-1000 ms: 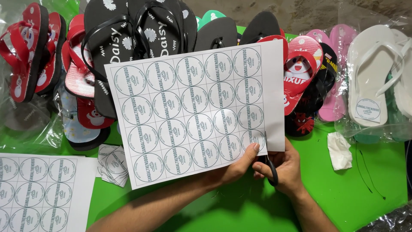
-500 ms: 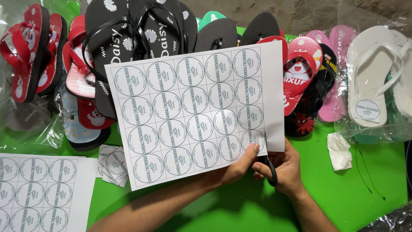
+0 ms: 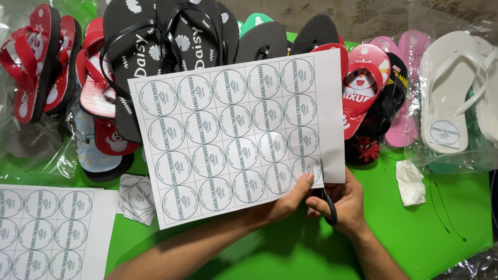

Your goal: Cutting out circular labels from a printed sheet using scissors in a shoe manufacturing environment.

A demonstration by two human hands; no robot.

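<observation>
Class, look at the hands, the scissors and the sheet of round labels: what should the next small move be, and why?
Probably close the scissors and advance the cut upward along the printed line. The right hand has the blades at the bottom edge of the label sheet, beside its last column, while the left hand pinches that edge steady. The white margin strip is still attached.

My one head-worn view looks steeply down, close over the green desk, sandals along its far edge.

Bright green table; rough grey concrete floor beyond; even light.
</observation>
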